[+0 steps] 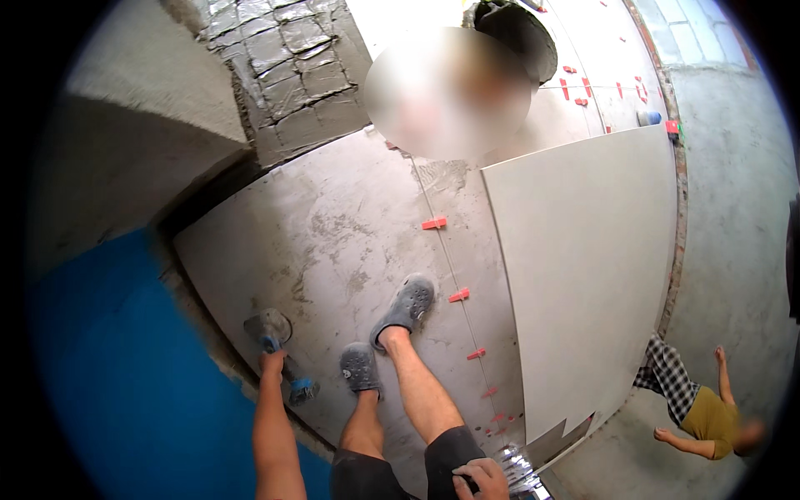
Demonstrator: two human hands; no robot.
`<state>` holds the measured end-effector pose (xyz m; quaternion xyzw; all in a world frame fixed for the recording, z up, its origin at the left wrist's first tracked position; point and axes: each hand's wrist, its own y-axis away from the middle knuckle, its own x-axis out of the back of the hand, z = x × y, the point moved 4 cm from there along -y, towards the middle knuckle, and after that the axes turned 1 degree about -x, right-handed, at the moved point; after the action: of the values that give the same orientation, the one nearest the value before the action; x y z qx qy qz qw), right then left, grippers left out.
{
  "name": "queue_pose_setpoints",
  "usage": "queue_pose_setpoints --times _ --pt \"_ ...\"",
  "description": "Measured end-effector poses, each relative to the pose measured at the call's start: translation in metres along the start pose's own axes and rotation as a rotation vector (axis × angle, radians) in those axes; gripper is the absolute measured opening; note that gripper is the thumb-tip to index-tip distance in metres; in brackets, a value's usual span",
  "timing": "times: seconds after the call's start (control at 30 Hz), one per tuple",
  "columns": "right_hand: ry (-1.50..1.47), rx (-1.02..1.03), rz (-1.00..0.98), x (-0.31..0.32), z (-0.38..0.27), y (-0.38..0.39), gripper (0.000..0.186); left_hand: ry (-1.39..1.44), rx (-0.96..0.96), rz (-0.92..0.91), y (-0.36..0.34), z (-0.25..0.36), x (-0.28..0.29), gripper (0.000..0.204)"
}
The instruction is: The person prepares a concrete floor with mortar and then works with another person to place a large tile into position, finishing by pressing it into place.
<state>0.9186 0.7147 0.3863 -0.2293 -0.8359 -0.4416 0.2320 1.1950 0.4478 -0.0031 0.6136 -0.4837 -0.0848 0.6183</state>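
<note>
My left hand (pixel 272 361) is closed round the grip of a cordless tile vibrator (pixel 301 390), dark with blue parts. Its round grey pad (pixel 268 326) rests on a large grey floor tile (pixel 333 225), left of my feet in grey clogs (pixel 406 302). My right hand (pixel 482 481) lies against my dark shorts (pixel 454 457) at the lower edge, fingers curled; whatever they hold, if anything, is hidden. Red levelling wedges (pixel 459 295) stand along the tile joint right of my feet.
A large pale tile (pixel 596 275) lies to the right. Ridged mortar (pixel 292 58) spreads at the far left, beside a concrete block (pixel 158 75). A black bucket (pixel 521 37) stands far off by a blurred area. Blue flooring (pixel 142 350) borders the left; a person (pixel 708 417) is at the lower right.
</note>
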Motion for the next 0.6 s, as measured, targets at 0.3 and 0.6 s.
queue_pose_setpoints --times 0.3,0.6 --pt "-0.658 -0.372 -0.048 0.097 -0.009 -0.190 0.045 -0.410 -0.115 -0.013 0.010 -0.078 0.029 0.064" --pt "-1.755 -0.430 0.098 0.190 -0.058 -0.561 0.064 -0.631 -0.125 0.036 0.236 -0.106 0.081 0.019"
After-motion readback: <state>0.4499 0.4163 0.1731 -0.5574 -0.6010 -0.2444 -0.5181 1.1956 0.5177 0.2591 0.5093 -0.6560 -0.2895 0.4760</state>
